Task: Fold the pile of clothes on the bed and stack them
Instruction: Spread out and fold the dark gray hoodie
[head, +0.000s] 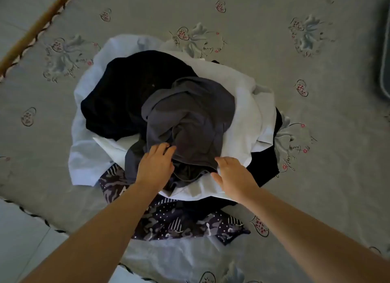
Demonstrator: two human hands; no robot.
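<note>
Opening step of the folding task: nothing is folded or stacked yet, and the person reaches into the heap to take the top garment. The unsorted pile of clothes (pixel 168 118) lies in the middle of the grey flower-printed bed sheet (pixel 274 39), with a crumpled dark grey soft-knit garment (pixel 190 118) uppermost, over a black garment (pixel 126 96), white shirts (pixel 242 105) and a navy patterned cloth (pixel 179 221) at the near edge. The left hand (pixel 155 166) rests on the grey garment's near edge, fingers loosely extended, not yet gripping. The right hand (pixel 232 177) lies just beside that edge on white fabric, fingers spread and relaxed, holding nothing. The next move likely calls for both hands to pinch the grey garment and lift it free of the layers beneath.
</note>
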